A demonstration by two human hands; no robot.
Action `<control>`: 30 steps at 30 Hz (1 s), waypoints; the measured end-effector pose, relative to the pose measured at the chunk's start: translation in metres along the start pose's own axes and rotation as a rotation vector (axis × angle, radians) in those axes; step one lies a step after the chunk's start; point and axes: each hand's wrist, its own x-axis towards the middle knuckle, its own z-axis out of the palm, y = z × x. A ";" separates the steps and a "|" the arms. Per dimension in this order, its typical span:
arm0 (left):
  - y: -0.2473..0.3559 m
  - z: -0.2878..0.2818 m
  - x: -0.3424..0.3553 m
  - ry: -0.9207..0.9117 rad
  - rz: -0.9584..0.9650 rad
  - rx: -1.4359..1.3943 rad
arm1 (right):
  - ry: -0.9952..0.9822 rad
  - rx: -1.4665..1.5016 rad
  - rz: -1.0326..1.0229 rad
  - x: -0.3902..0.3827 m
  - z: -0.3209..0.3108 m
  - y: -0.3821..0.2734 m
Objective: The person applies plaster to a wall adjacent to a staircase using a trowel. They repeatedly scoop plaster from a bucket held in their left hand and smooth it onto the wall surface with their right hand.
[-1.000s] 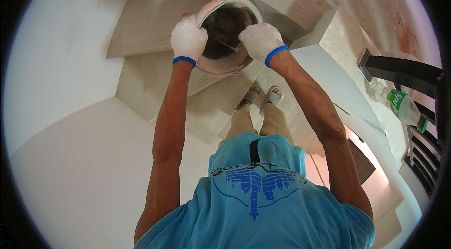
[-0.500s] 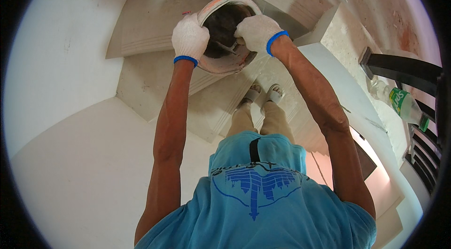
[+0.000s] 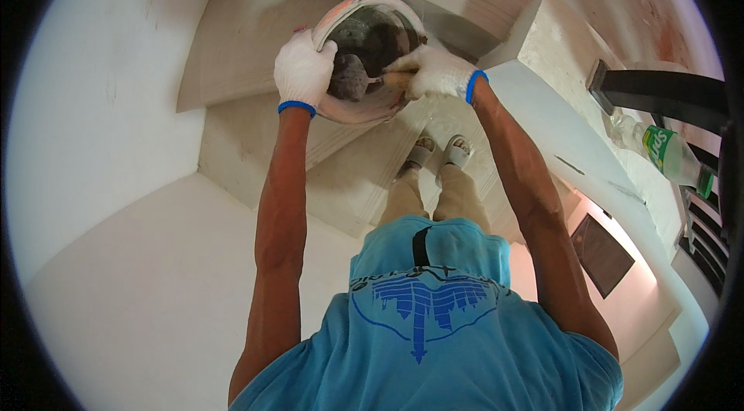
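My left hand (image 3: 304, 71), in a white knit glove with a blue cuff, grips the left rim of a round, plaster-smeared bucket (image 3: 358, 113). The bucket is tilted so that its dark inside, with grey material on the wall, faces me. My right hand (image 3: 443, 74), gloved the same way, is closed around the pale handle of a trowel (image 3: 350, 79). The trowel's grey, coated blade lies over the bucket's opening, pointing left toward my left hand. Part of the handle is hidden by the right glove.
Stone stair steps (image 3: 256, 132) lie below the bucket, and my sandalled feet stand on them. At the right, a green-labelled plastic bottle (image 3: 668, 153) lies on a ledge beside a dark railing (image 3: 659, 101). A white wall (image 3: 108, 101) runs along the left.
The trowel's blade has come into clear view and swung left across the bucket's opening. My right hand has shifted right and slightly down. The left hand keeps its hold on the rim.
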 end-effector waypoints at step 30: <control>-0.026 -0.013 0.023 -0.114 -0.087 -0.326 | 0.394 0.717 0.028 -0.213 0.142 0.077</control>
